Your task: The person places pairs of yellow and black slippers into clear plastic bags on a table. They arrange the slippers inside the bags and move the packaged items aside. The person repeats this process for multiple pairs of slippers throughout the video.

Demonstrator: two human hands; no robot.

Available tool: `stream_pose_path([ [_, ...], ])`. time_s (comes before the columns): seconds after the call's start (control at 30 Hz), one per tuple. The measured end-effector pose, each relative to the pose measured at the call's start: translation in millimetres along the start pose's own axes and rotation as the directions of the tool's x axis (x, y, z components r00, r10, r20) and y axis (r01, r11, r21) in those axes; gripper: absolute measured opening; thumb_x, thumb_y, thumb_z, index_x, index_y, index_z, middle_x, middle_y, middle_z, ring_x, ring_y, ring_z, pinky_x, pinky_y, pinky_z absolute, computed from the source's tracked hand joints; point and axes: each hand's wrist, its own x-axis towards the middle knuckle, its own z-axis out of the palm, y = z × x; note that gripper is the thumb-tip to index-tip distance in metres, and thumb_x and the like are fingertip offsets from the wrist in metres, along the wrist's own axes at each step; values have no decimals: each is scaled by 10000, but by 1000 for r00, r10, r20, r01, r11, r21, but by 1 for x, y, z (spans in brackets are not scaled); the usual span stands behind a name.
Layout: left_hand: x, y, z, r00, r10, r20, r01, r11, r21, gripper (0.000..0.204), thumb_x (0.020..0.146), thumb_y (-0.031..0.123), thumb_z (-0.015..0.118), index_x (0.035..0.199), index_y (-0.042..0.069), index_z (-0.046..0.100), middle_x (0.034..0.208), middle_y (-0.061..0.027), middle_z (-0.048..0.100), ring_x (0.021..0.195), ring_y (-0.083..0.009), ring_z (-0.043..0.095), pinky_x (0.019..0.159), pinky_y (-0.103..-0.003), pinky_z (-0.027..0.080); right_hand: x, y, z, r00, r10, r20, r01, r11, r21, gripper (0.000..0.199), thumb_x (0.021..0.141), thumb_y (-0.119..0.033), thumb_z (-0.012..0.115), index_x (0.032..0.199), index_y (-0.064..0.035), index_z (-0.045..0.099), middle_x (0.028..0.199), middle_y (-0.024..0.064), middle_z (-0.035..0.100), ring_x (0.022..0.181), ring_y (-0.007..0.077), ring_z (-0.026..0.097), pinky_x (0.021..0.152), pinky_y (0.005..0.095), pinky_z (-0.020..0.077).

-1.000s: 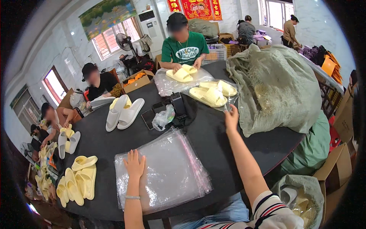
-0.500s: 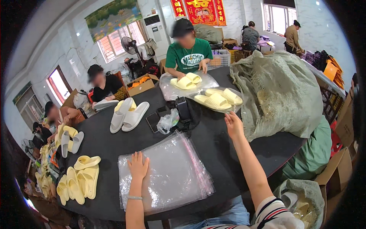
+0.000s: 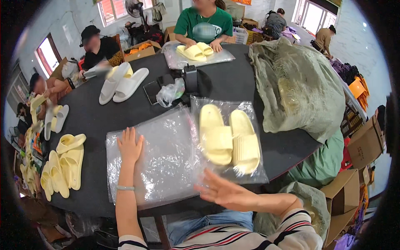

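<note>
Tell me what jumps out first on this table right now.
A pair of pale yellow slides lies on a clear plastic bag just beyond the right hand. The left hand presses flat on a stack of clear bags. A big grey-green sack slumps at the table's right edge.

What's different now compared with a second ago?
The bagged pair of yellow slippers has come from the far side of the table toward the person, beside the stack of clear bags. The right hand, which reached out to it, is back near the table edge, open. The left hand stays flat on the stack.
</note>
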Motion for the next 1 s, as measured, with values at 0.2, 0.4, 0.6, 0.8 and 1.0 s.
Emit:
stream_pose_path([
  [0.2,-1,-1,0,999,11,-32,-12,1000,-25,631,931,483,460,1412,76,429,1476,-165,388,1401,-327,297,1136,-575,135,-1,-61,16,967,84,242,143,608,-781,710,932,-162,597,1510,-96,190,1509,181,291,1387,318,314,1123,437,290],
  [0.4,0,3,-3,999,9,-37,-10,999,-33,634,925,485,467,1406,73,439,1476,-166,390,1395,-328,309,1131,-578,148,26,-107,-41,972,-230,51,-95,-580,-809,585,867,-308,672,1347,-61,447,1220,159,557,1124,330,541,909,439,448],
  [0.6,-1,1,0,999,17,-49,-18,999,-31,637,924,494,464,1397,69,442,1473,-173,389,1391,-330,315,1127,-583,154,44,-91,-107,960,-260,-103,-191,-340,-921,572,865,-363,683,1313,-82,465,955,123,600,854,283,611,723,378,503],
  [0.8,-2,-1,-1,995,3,-97,-13,995,-100,623,928,478,475,1399,72,436,1469,-169,395,1388,-320,324,1123,-583,163,52,-111,-122,963,-178,-203,-181,130,-975,439,877,-119,682,1280,-76,513,795,-16,491,729,91,493,640,264,438],
  [1.0,4,-16,-6,956,-133,-262,-14,869,-495,513,948,407,502,1332,66,512,1420,-148,462,1326,-290,414,1110,-494,249,61,-164,-74,903,-306,-301,-72,583,-809,236,890,10,581,1108,-76,606,817,-49,544,617,15,441,518,169,336],
])
